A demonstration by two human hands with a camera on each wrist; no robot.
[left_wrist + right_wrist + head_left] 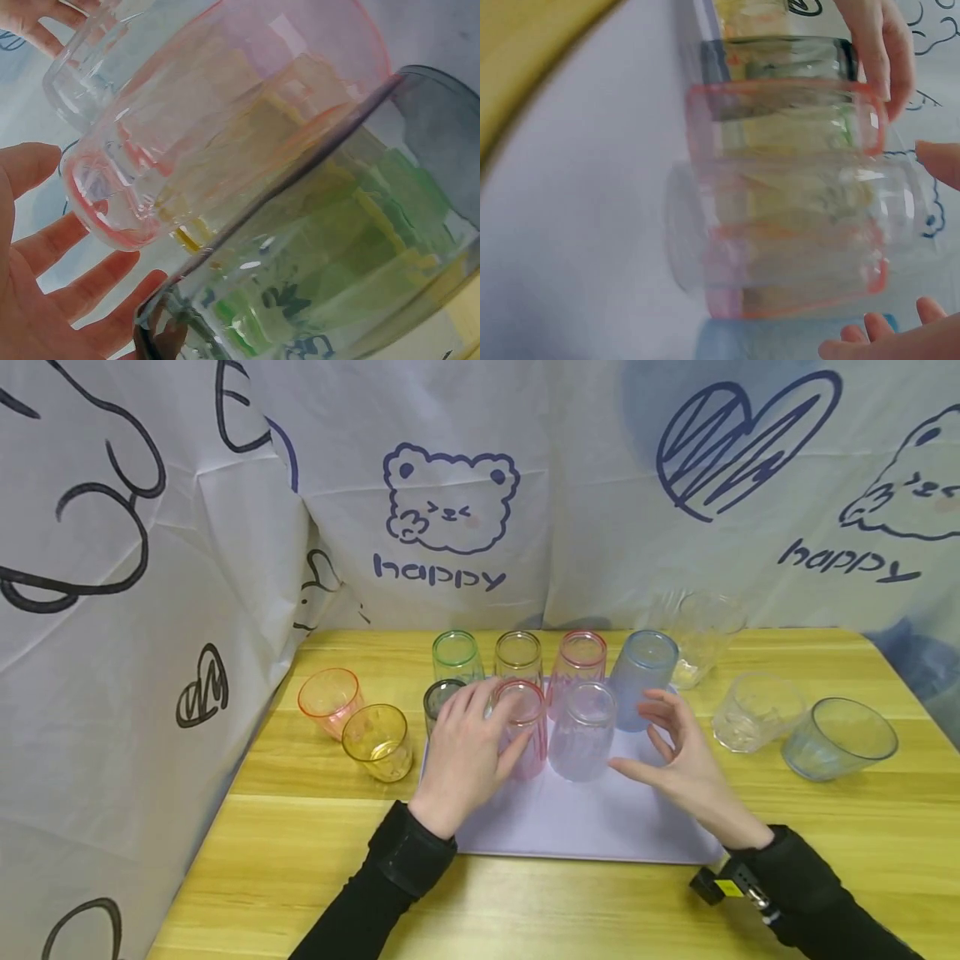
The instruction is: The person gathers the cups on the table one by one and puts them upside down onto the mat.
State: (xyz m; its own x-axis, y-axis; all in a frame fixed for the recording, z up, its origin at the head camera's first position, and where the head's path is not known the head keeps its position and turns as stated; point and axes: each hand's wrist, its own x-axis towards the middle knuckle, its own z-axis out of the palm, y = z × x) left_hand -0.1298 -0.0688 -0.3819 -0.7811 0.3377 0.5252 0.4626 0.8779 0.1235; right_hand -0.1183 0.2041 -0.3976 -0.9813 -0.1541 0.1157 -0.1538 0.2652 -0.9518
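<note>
Glasses stand upside down in two rows on a lilac tray [585, 827]. The front row holds a dark grey glass [337, 247], a pink-rimmed glass [225, 142] and a clear glass [582, 735]. My left hand [468, 747] hovers at the raised bases of the grey and pink-rimmed glasses, fingers spread and thumb apart. To the right of the clear glass is my right hand [686, 764], thumb and loosely bent fingers apart with nothing between them. Behind stand a green glass [456, 652], an amber glass [517, 652], another pink glass [581, 652] and a blue glass [647, 681].
Left of the tray, an orange-pink glass [330, 702] and a yellow glass [378, 747] stand mouth up. A low clear glass [753, 718], a grey-blue glass [836, 743] and tall clear glassware [697, 643] are on the right. A printed cloth [585, 510] hangs behind the wooden table [300, 860].
</note>
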